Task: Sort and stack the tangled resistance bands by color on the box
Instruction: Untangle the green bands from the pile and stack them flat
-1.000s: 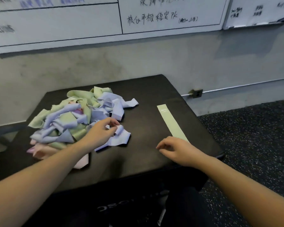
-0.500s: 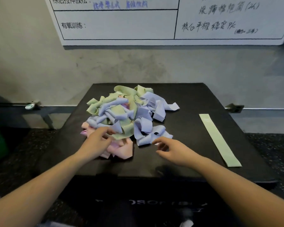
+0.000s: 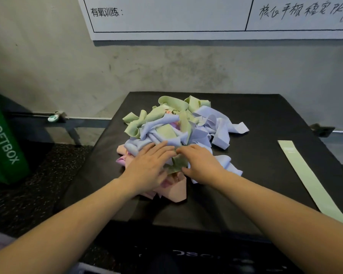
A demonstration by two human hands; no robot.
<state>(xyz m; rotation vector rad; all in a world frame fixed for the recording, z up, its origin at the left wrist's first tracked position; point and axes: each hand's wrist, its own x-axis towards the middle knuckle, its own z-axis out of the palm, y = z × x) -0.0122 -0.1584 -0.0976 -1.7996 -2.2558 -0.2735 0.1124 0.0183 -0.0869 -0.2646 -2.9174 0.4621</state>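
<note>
Both hands now working the tangled pile (image 3: pixel 174 131): right hand (image 3: pixel 203 165) moving in from the flat green band (image 3: pixel 309 178), left hand (image 3: pixel 149 167) pressing flat, right grip unclear.

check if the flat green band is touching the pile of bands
No, the flat green band lies alone at the box's right side, with bare black top between it and the pile.

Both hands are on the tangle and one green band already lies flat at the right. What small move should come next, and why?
Probably pinch the green band showing between the left hand and right hand and ease it free of the pile. It sits on top at the near edge, and a flat green band already starts that color's stack on the box.
</note>
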